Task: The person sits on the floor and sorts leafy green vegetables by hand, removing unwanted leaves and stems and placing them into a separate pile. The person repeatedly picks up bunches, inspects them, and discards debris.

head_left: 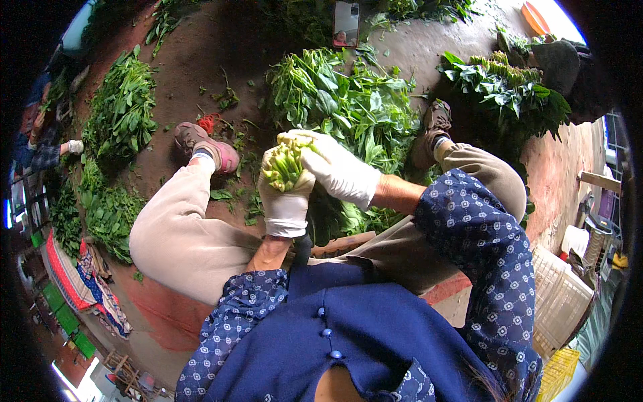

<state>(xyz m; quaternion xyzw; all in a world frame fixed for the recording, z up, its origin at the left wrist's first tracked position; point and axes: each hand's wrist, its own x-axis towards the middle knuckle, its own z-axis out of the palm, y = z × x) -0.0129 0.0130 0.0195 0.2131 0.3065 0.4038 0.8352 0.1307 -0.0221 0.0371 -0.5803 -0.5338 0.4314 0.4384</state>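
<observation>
My left hand (287, 201), in a white glove, is wrapped around a bunch of leafy green stems (285, 165) with the cut ends facing up. From the right, my right hand (337, 166), gloved too, presses against the same bunch, its fingers curled over the far side. The bunch's leaves are mostly hidden under my hands. Just beyond them, between my feet, lies a broad heap of loose leafy greens (346, 100). Some red string (206, 123) lies by my left shoe (208, 145).
Greens are piled along the left (123, 110), where another person's gloved hand (75, 146) touches them. Bundled greens (507, 90) stand at the right, beside my right shoe (437, 125). A phone (346, 24) stands beyond the heap. Plastic crates (560, 301) sit at the lower right.
</observation>
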